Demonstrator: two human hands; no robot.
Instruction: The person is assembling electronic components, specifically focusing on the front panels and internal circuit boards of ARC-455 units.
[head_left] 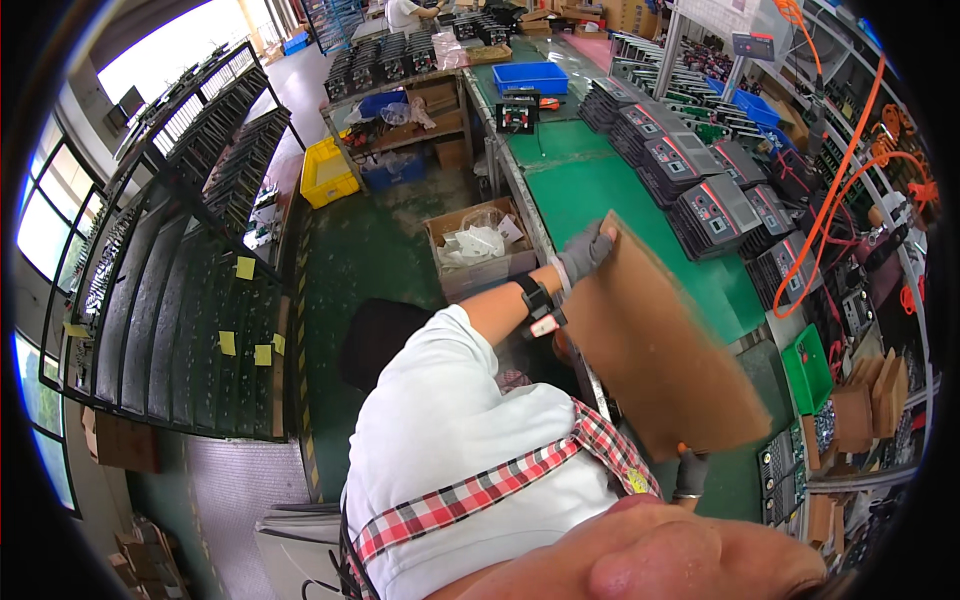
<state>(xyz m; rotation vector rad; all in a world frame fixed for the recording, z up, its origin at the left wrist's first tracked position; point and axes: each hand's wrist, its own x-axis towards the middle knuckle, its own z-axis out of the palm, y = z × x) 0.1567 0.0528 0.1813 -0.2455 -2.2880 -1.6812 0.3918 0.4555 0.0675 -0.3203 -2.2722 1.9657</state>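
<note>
Now your left hand (585,252) and right hand (690,471) grip the brown sheet (655,340) over the counter (575,192); keep both ends steady.

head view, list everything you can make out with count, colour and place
bench: 1, green top, right of centre
sheet: 1, brown, between both grips
devices: many, dark grey, stacked along bench's right side
blue bins: several, blue, far bench, under it, right rack
yellow bin: 1, yellow, floor left of bench
green bin: 1, green, right
carton: 1, brown, open, left of bench
rack: 1, black, left
notes: several, yellow, on rack
co-worker: 1, white top, far end
watch: 1, black, left wrist
shirt: 1, white, lower middle
left grip: 1, grey glove, sheet's upper end
right grip: 1, grey glove, sheet's lower edge
</note>
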